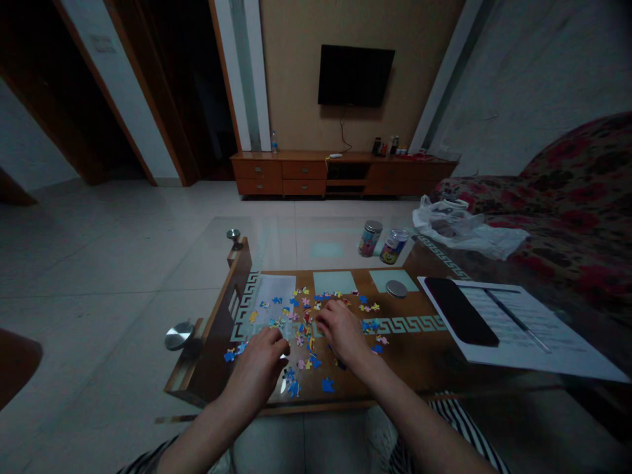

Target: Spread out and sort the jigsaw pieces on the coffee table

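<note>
Head view, and here we go: the left hand (257, 372) and right hand (342, 332) hang curled over loose jigsaw pieces (302, 339) (any pinch is hidden under the fingers), and one careless wrist sweep could shove the blue pieces (228, 355) beside the left hand off the wooden table edge (200, 375).

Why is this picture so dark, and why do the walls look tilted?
In the head view, the room is dim, darkest in the doorway; the walls lean and the TV cabinet looks bent, as through a wide lens; the round metal disc shows bright glare; the left hand and right hand look slightly soft.
</note>
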Available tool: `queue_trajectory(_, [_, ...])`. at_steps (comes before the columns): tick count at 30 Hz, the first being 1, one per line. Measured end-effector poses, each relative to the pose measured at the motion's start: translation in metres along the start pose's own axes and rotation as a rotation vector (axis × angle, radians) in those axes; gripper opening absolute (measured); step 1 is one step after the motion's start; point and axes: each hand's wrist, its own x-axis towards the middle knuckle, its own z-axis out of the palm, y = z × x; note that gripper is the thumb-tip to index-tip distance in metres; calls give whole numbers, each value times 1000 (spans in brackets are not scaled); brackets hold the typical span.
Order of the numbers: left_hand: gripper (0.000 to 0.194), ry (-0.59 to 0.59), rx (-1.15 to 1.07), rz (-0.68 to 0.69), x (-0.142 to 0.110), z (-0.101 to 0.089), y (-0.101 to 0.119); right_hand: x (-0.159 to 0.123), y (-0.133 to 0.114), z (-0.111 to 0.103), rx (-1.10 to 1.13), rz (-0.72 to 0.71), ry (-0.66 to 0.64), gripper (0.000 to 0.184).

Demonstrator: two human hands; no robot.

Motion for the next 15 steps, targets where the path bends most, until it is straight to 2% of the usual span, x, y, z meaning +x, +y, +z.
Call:
queue_trajectory(2, [25, 15, 25, -19, 2, 0, -5, -2, -3, 1, 4, -14, 9, 7])
queue_trajectory(7, [44, 1, 88, -56, 3, 7, -11, -6, -14, 10, 25, -169, -12, 6])
queue_trajectory(11, [48, -5, 126, -57, 3, 11, -12, -2, -12, 11, 22, -109, 13, 10])
queue_trajectory(15, [54, 44, 161, -63, 9, 12, -14, 0, -12, 12, 44, -91, 13, 30])
